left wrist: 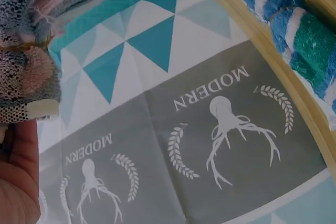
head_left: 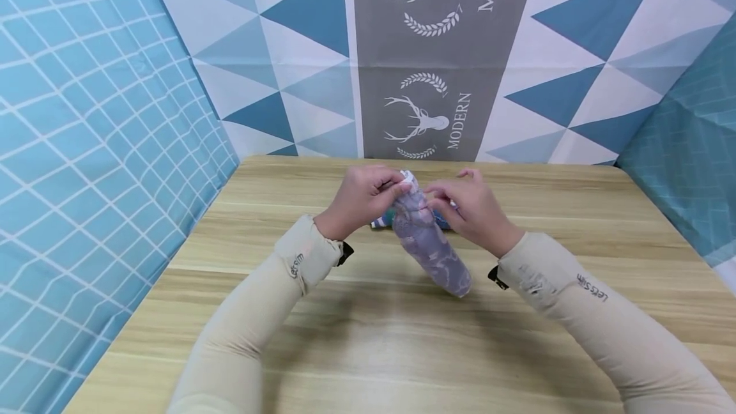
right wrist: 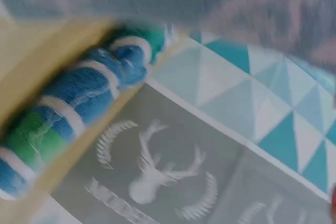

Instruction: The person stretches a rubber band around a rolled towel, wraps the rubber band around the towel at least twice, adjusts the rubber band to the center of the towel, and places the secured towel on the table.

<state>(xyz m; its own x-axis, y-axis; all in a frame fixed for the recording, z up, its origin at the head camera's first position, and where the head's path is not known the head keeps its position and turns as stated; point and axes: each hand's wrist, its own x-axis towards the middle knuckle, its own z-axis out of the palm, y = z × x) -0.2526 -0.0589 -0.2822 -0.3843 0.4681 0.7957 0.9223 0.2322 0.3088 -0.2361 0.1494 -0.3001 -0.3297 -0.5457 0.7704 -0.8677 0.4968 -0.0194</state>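
My left hand grips the upper end of a rolled towel, purple-grey with pale pink patches, near its white edge. The roll hangs tilted above the table, its lower end toward the front right. A thin brownish rubber band circles it in the left wrist view. At the towel's right side, the thumb and index finger of my right hand pinch at the band, close below the left fingers. The towel's blurred underside crosses the top of the right wrist view.
A second rolled towel, blue with white stripes and green patches, lies on the wooden table behind the hands. Beyond the table's back edge hangs a patterned cloth with deer heads, and a blue checked cloth lines the left side.
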